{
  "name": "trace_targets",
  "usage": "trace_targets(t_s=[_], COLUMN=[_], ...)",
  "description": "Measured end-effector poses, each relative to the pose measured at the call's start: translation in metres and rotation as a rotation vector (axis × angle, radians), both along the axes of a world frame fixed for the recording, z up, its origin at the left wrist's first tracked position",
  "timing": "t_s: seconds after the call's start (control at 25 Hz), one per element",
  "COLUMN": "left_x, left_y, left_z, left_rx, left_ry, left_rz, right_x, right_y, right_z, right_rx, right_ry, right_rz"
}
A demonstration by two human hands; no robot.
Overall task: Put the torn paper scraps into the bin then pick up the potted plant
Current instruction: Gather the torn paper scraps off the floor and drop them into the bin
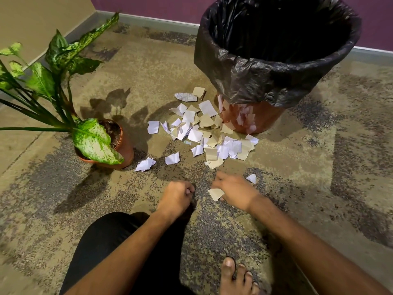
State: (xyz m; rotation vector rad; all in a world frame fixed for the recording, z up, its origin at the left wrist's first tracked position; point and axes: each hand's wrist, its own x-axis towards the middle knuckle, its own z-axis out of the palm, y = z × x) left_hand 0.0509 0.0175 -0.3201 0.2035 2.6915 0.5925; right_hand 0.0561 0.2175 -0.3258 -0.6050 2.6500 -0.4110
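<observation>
Several torn white and tan paper scraps [204, 133] lie scattered on the carpet in front of a brown bin [255, 120] lined with a black bag [276, 77]. A potted plant in a terracotta pot [125, 150], with speckled green leaves [93, 141], stands tilted at the left. My left hand [177, 198] hovers low over the carpet with fingers curled into a fist, nothing visible in it. My right hand [236, 191] is just below the pile and pinches a tan scrap [215, 193]. One white scrap [252, 178] lies beside that hand.
A patterned carpet [319, 188] covers the floor. A purple wall [378, 20] with a grey skirting runs behind the bin, and a beige wall [32, 24] is at the left. My bare foot [236, 277] and dark-clothed knee [119, 241] are at the bottom.
</observation>
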Motion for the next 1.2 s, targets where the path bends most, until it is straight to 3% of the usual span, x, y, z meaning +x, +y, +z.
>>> trace_targets(t_s=[0.16,0.36,0.44,0.56,0.68,0.84,1.04,1.2], left_x=[0.001,0.007,0.008,0.013,0.021,0.024,0.036,0.032], left_y=[0.001,0.011,0.022,0.043,0.056,0.062,0.055,0.054], left_z=[-0.002,0.002,0.001,-0.001,-0.006,-0.007,-0.011,-0.016], left_rx=[0.034,0.170,0.239,0.291,0.225,0.089,-0.070,-0.042], left_ry=[-0.008,-0.107,-0.144,-0.215,-0.199,-0.154,-0.070,-0.091], left_rz=[-0.016,0.029,0.084,0.092,0.006,-0.150,-0.386,-0.348], right_x=[0.004,-0.002,-0.006,0.001,0.012,0.014,0.022,0.022], right_y=[0.004,0.038,0.055,0.071,0.075,0.064,0.056,0.051], right_z=[0.001,0.005,0.007,0.008,0.009,0.009,-0.001,0.000], right_rx=[-0.042,-0.283,-0.302,-0.180,-0.069,0.083,-0.007,-0.049], right_ry=[-0.001,0.046,0.008,-0.070,-0.135,-0.050,-0.020,-0.039], right_rz=[-0.075,-0.586,-0.699,-0.599,-0.417,-0.278,-0.366,-0.399])
